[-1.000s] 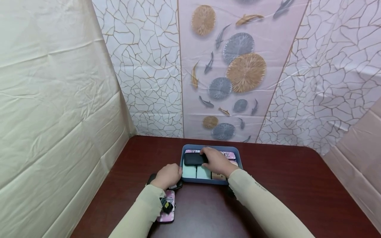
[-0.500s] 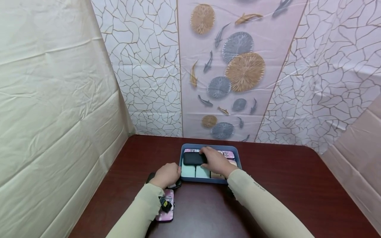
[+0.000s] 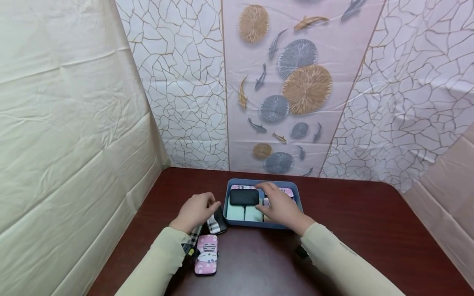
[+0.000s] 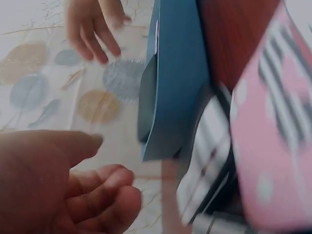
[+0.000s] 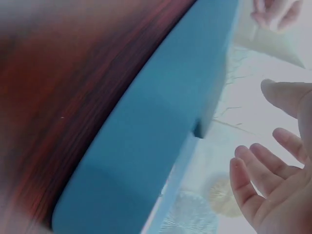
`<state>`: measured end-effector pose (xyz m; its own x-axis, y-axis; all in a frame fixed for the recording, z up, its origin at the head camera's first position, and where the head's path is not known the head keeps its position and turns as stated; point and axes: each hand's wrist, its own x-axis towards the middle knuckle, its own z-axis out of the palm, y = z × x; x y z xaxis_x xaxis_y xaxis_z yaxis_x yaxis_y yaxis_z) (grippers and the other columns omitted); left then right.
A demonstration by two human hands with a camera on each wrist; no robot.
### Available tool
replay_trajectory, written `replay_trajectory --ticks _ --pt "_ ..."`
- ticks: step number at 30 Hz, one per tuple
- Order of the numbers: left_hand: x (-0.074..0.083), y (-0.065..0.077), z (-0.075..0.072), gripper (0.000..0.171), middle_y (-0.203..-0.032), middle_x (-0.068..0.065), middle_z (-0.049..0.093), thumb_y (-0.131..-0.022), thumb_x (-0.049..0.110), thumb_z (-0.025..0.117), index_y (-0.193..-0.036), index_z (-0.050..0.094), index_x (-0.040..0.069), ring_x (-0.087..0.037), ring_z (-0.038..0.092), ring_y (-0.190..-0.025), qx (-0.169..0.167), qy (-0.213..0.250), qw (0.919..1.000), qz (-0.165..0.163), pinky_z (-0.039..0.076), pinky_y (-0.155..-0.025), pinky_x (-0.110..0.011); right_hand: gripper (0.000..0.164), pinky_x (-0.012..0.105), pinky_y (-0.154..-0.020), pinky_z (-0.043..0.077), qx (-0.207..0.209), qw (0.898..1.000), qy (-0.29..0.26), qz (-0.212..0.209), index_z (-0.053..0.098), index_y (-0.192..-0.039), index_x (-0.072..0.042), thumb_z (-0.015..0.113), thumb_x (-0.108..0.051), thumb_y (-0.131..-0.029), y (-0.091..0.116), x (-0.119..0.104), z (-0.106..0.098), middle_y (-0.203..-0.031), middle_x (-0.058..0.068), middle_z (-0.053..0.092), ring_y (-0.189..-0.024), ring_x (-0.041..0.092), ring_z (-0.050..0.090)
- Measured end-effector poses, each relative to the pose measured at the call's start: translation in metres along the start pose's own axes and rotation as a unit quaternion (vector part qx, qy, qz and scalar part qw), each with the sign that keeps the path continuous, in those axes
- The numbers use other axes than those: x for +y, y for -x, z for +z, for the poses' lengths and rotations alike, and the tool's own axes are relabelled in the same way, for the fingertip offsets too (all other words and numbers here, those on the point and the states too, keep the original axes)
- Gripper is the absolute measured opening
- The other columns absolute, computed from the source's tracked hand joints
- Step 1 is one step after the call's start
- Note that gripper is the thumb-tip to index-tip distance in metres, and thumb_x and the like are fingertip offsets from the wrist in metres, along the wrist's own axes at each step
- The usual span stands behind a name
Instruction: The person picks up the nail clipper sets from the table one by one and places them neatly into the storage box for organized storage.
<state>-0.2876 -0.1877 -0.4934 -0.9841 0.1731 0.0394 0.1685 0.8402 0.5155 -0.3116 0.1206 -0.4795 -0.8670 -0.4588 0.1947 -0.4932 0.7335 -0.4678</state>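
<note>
Lower centre: black case (image 3: 243, 197) in blue box (image 5: 141, 112), apparently placed. Lower left of centre: pink case (image 3: 206, 265) and checked case (image 3: 218, 221) outside, seemingly outstanding. Grips of left hand (image 3: 195, 211) and right hand (image 3: 282, 205) are relaxed, empty.

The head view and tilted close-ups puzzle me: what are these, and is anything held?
There is no machine: these are a person's bare left hand and right hand. The head view is filmed from the person's head; each close-up, from one wrist. On the dark red table stands a blue rectangular tray. In it, a rounded black case lies over mint-green pieces. Left of the tray lie a black case with a plaid panel and a pink patterned rectangular case. Neither hand holds anything.
</note>
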Motion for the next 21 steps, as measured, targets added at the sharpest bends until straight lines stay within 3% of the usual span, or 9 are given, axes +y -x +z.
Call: replay_trajectory --ticks 2,4,6,9,14,21 --pt "-0.002 0.003 -0.005 0.030 -0.094 -0.001 0.071 -0.102 0.040 0.081 -0.114 0.075 0.013 -0.017 0.066 -0.080 -0.001 -0.030 0.9995 0.000 0.058 -0.072 -0.041 0.064 0.053 -0.101 0.058 0.014 1.000 -0.006 -0.007 0.057 -0.154 -0.012 0.085 -0.027 -0.099 0.011 -0.002 -0.006 -0.152 0.010 0.059 -0.123 0.029 0.069" --pt "-0.004 0.006 -0.006 0.050 -0.115 -0.007 0.071 -0.096 0.047 0.086 -0.129 0.074 0.010 -0.021 0.067 -0.095 -0.016 -0.063 0.9979 0.000 0.061 -0.083 -0.045 0.063 0.053 -0.103 0.057 0.023 1.000 -0.008 -0.017 0.058 -0.153 -0.011 0.086 -0.027 -0.099 0.023 -0.004 -0.010 -0.150 0.009 0.061 -0.126 0.027 0.067" --pt "-0.008 0.007 -0.003 0.073 -0.134 -0.012 0.066 -0.090 0.054 0.089 -0.143 0.068 0.008 -0.026 0.065 -0.114 -0.031 -0.098 0.9947 0.005 0.058 -0.097 -0.051 0.062 0.052 -0.105 0.056 0.027 0.999 -0.013 -0.023 0.060 -0.152 -0.011 0.087 -0.028 -0.098 0.033 -0.006 -0.011 -0.149 0.007 0.062 -0.130 0.025 0.066" --pt "-0.012 0.009 0.003 0.097 -0.150 -0.018 0.058 -0.083 0.061 0.093 -0.155 0.059 0.006 -0.035 0.058 -0.132 -0.051 -0.126 0.9906 0.012 0.050 -0.107 -0.062 0.063 0.050 -0.108 0.055 0.031 0.999 -0.014 -0.035 0.061 -0.151 -0.011 0.088 -0.027 -0.097 0.046 -0.009 -0.009 -0.149 0.005 0.063 -0.132 0.023 0.064" --pt "-0.011 0.009 0.014 0.110 -0.161 -0.018 0.052 -0.077 0.059 0.097 -0.163 0.050 0.007 -0.039 0.049 -0.146 -0.077 -0.124 0.9892 0.009 0.037 -0.116 -0.072 0.061 0.049 -0.108 0.055 0.017 0.999 -0.018 -0.041 0.060 -0.151 -0.014 0.088 -0.026 -0.097 0.062 -0.014 -0.003 -0.149 0.002 0.061 -0.133 0.021 0.064" --pt "-0.009 0.005 0.024 0.106 -0.158 -0.019 0.054 -0.077 0.051 0.099 -0.160 0.052 0.006 -0.039 0.050 -0.143 -0.084 -0.129 0.9881 0.006 0.040 -0.114 -0.069 0.059 0.050 -0.103 0.057 0.008 0.998 -0.027 -0.052 0.060 -0.150 -0.016 0.087 -0.025 -0.098 0.078 -0.021 0.000 -0.150 0.001 0.060 -0.127 0.021 0.067"
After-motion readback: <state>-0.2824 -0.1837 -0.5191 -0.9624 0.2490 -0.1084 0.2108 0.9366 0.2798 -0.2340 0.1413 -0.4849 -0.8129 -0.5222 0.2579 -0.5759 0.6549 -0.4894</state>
